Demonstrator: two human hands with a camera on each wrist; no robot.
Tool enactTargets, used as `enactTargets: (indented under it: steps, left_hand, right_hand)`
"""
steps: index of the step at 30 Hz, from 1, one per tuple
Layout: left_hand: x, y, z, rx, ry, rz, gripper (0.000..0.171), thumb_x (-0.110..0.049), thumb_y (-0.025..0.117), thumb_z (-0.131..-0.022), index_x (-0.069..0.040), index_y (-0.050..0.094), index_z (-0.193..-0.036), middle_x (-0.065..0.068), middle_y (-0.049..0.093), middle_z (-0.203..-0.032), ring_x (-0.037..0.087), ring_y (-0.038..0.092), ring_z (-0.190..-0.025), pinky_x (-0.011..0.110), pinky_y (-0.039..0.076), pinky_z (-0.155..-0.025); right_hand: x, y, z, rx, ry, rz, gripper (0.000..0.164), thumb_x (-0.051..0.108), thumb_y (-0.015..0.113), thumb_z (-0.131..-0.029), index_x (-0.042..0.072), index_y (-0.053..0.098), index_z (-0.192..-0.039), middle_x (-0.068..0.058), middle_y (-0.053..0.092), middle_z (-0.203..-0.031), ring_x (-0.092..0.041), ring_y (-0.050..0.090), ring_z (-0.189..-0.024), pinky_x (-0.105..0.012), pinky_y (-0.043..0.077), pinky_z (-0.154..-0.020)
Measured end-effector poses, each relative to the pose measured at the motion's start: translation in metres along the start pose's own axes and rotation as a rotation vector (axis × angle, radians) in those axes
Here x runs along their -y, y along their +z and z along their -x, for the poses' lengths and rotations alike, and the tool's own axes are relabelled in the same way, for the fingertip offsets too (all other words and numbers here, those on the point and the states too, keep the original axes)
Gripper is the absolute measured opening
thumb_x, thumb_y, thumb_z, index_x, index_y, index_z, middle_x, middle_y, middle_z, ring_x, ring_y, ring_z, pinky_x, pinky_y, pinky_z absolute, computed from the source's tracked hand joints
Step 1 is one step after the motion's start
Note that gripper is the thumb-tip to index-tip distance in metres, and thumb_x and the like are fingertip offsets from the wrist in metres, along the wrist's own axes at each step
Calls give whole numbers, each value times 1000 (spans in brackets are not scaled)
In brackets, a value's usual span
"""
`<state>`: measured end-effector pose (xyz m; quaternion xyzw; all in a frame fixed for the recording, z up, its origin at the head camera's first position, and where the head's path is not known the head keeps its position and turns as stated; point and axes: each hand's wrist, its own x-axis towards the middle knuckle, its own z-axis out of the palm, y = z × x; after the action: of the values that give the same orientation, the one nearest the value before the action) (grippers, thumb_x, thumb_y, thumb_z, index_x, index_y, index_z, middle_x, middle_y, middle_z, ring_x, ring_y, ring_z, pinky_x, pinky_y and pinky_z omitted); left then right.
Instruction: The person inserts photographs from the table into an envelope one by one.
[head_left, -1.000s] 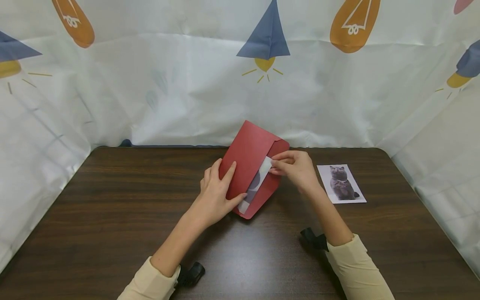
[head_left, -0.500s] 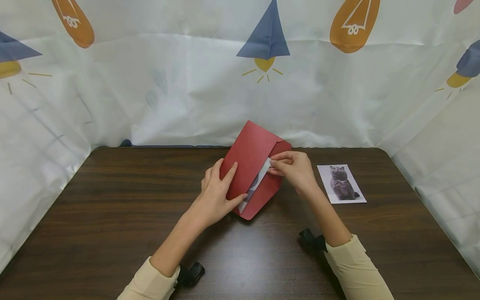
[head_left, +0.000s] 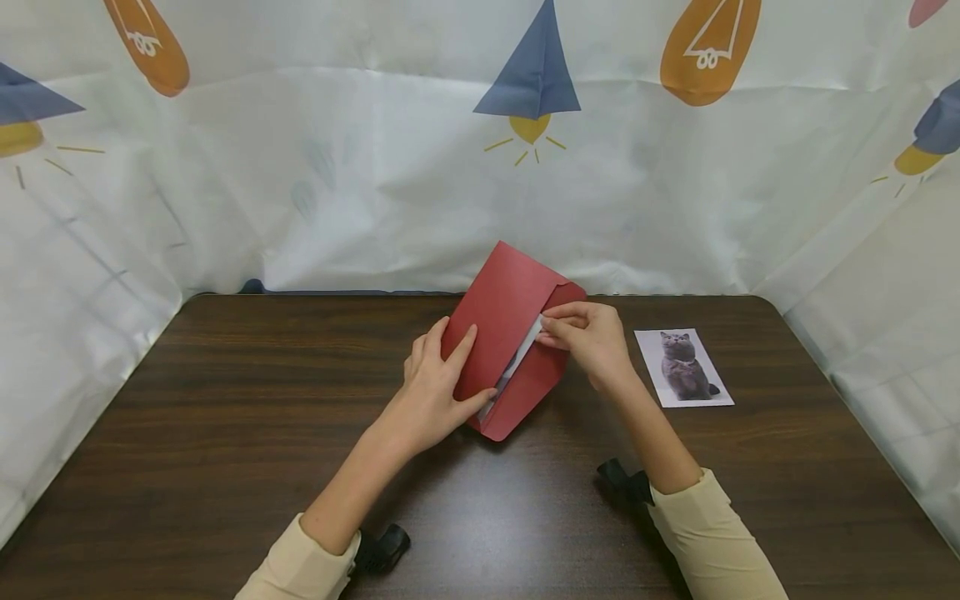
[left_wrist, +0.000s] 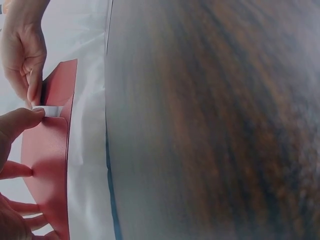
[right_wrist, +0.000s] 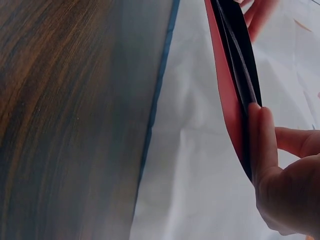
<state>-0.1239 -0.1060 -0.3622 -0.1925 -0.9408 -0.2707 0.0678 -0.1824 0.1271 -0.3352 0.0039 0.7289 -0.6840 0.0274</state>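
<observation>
A red envelope (head_left: 498, 308) with its flap unfolded is held tilted over the back of the table. My left hand (head_left: 427, 392) grips it from the left, fingers spread across its front and thumb at the lower end of the opening. Out of that opening shows a narrow strip of a white picture card (head_left: 519, 357); the rest is hidden inside. At the card's upper corner, my right hand (head_left: 592, 337) pinches it between thumb and fingers. The right wrist view looks along the gaping envelope (right_wrist: 227, 95), the card's thin edge lying between its dark inner sides.
To the right of my right hand, a photo of a grey cat (head_left: 684, 368) lies flat on the dark wood table (head_left: 262, 433). Behind the table's back edge hangs a white curtain (head_left: 360, 183) printed with lamps and bulbs. Each wrist wears a black camera mount.
The picture card has slid deeper into the envelope, so a thinner strip of it shows. The envelope has shifted slightly right, while my right hand has stayed nearly in place.
</observation>
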Motion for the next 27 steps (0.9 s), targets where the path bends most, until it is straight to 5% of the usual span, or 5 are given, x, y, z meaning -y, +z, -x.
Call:
enactTargets:
  steps: [13,27]
  left_hand:
    - [-2,-2,1,14,-21,2,86,-32,85,-91,-2,43,-160,31,24,-165,50,28,-147,68,40,-111]
    - [-2,-2,1,12,-20,3,83,-30,84,-92,-2,44,-159,30,25,-165,50,28,-147,66,42,-110]
  right_hand:
    - [-2,0,-1,1,-17,-3,27,-2,70,-99,-21,67,-118,-16,77,-93,-7,75,-70,-24,62,-76]
    - [3,-7,0,35,-14,50,29,-2,65,-102,-19,66,-126,-31,72,-116,-8,76,-77,-26,62,-80]
